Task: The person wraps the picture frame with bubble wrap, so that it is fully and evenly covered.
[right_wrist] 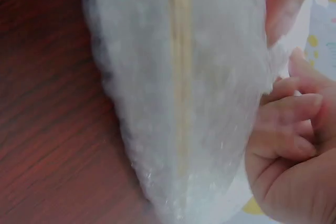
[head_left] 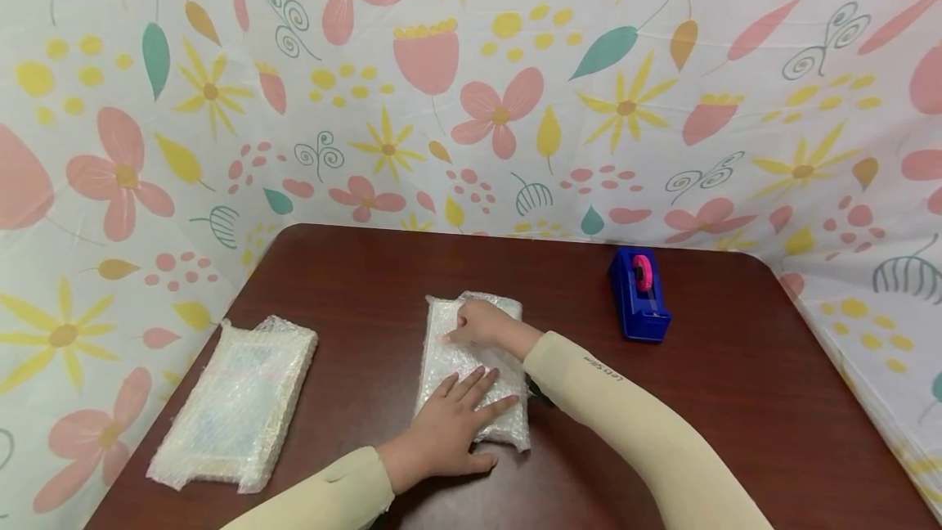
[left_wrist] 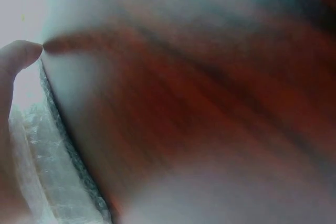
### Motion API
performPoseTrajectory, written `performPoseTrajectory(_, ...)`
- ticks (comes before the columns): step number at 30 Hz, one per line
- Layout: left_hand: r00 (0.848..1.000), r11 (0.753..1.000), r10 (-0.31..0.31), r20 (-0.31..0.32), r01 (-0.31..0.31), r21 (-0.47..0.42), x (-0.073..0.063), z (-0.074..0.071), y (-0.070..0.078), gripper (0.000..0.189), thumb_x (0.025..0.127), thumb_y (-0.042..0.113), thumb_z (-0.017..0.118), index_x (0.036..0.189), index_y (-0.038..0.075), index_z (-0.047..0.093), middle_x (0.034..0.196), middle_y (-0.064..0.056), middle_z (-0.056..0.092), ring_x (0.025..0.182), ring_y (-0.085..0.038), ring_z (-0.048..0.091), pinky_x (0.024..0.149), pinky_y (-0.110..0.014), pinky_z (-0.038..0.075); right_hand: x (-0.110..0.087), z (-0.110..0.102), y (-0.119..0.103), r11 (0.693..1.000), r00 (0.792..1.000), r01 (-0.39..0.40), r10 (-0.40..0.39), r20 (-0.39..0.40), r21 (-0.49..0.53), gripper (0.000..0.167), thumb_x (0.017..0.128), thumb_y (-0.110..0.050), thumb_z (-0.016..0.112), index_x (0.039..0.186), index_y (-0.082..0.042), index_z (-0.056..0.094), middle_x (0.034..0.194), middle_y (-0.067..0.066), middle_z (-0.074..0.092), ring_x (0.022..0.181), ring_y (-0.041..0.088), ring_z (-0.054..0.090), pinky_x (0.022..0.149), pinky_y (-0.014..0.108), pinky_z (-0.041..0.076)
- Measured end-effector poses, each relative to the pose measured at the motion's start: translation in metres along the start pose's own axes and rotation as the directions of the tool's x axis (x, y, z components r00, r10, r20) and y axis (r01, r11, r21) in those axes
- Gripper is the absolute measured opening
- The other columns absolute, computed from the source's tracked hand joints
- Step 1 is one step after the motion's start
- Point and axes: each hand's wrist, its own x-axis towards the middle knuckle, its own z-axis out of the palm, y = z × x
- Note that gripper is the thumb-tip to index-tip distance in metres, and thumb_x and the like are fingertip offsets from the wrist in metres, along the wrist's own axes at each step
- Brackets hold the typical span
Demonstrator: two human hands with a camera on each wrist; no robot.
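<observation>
A flat bubble-wrapped package (head_left: 434,358) lies near the middle of the dark red table. My left hand (head_left: 445,432) rests on its near part, fingers spread and straight. In the left wrist view, the left thumb (left_wrist: 23,56) reaches out past the edge of the bubble wrap (left_wrist: 68,171). Over the package's far half, my right hand (head_left: 486,325) bears on the wrap with its fingers curled. Seen from the right wrist, those curled fingers (right_wrist: 289,129) sit at the side of the bubble wrap (right_wrist: 142,77), and a pale tan strip shows through the plastic.
A second bubble-wrapped package (head_left: 235,403) lies at the table's left edge. Towards the back right stands a blue tape dispenser (head_left: 640,297) with a pink core. Behind the table (head_left: 353,268) hangs a flowered cloth (head_left: 471,105).
</observation>
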Motion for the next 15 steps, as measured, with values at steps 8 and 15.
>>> performPoseTrajectory(8, 1.000, 1.000, -0.005, 0.014, 0.005, -0.002, 0.000, 0.000, -0.001, 0.078, 0.091, 0.062, 0.062, 0.159, 0.039, 0.034, 0.169, -0.004, 0.034, 0.156, -0.023, 0.035, 0.123, -0.046, 0.038, -0.003, -0.013, 0.006, 0.983, 0.976, -0.154, 0.136, 0.172, 0.096, 0.049, 0.098, -0.034, 0.069, 0.054, -0.016, 0.058, 0.046, -0.006, 0.044, 0.043, 0.006, 0.032, 0.046, 0.020, 0.030)
performPoseTrajectory(15, 1.000, 1.000, 0.001, 0.017, 0.000, -0.014, 0.000, -0.006, -0.002, 0.078, 0.090, 0.060, 0.064, 0.159, 0.037, 0.035, 0.168, -0.006, 0.034, 0.155, -0.024, 0.036, 0.121, -0.048, 0.040, 0.001, -0.005, 0.000, 0.981, 0.973, -0.183, 0.191, 0.130, -0.070, 0.050, 0.098, -0.034, 0.070, 0.052, -0.016, 0.058, 0.045, -0.006, 0.044, 0.044, 0.007, 0.037, 0.049, 0.020, 0.035)
